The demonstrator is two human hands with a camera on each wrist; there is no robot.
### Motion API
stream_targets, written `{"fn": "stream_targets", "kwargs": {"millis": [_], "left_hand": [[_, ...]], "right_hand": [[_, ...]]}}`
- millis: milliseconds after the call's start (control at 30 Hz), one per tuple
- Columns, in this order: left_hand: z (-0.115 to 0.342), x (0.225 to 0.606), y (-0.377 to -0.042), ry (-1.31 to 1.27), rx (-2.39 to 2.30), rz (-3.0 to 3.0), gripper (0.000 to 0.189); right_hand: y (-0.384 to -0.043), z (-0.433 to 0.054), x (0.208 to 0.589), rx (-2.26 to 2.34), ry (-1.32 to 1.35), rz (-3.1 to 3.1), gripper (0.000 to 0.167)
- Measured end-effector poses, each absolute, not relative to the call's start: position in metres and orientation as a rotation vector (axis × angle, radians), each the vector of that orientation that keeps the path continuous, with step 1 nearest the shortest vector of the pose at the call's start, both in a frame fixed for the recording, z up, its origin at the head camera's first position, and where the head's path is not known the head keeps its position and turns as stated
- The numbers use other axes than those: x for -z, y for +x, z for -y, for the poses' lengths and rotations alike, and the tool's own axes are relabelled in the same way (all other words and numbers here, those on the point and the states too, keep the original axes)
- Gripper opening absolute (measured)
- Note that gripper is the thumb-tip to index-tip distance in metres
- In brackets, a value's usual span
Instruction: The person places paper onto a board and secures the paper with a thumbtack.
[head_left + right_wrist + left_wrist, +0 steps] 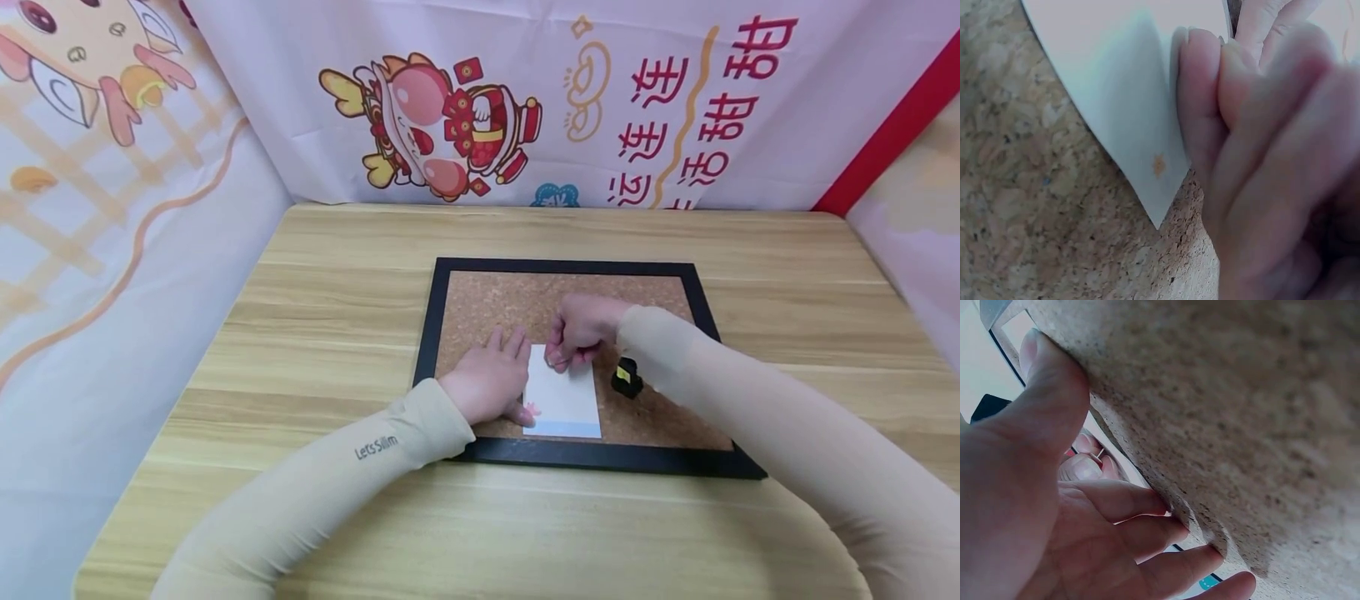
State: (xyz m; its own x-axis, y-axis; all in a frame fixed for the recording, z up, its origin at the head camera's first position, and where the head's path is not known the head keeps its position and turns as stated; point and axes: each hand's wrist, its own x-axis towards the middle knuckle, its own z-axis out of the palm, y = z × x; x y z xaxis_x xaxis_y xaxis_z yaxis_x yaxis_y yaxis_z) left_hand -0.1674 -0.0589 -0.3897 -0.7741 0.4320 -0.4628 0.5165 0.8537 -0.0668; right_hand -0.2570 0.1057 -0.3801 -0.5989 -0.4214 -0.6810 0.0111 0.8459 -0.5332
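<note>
A white sheet of paper (pixel 562 400) with a blue lower edge and a small pink figure lies on a black-framed cork board (pixel 480 304). My left hand (pixel 491 375) rests on the cork with its fingers extended, its thumb at the paper's lower left edge. Above the paper's upper part, my right hand (pixel 585 329) pinches a pushpin between thumb and finger. The left wrist view shows the pushpin's thin metal point (pixel 1101 452); the fingers hide most of its head. One corner of the paper (pixel 1157 194) appears close up in the right wrist view, beside the curled fingers.
Right of the paper, a small black object with a yellow label (pixel 627 377) sits on the cork, below the right wrist. The board lies on a wood-grain table (pixel 322 333). Behind the table hangs a printed cloth (pixel 585 100), with another printed cloth (pixel 112 250) at left.
</note>
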Motion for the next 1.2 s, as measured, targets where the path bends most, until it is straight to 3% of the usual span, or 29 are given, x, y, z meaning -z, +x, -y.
{"fn": "stream_targets", "kwargs": {"millis": [367, 733, 1200], "left_hand": [[0.0586, 0.3886, -0.1702, 0.693, 0.256, -2.585, 0.108], [0.0588, 0.3907, -0.1716, 0.670, 0.232, -2.579, 0.109], [0.0575, 0.3895, -0.1693, 0.677, 0.231, -2.578, 0.108]], "right_hand": [[-0.2626, -0.0984, 0.3748, 0.540, -0.307, -2.132, 0.016], [-0.2613, -0.0962, 0.3739, 0.548, -0.287, -2.133, 0.006], [-0.2584, -0.0981, 0.3768, 0.517, -0.298, -2.160, 0.010]]}}
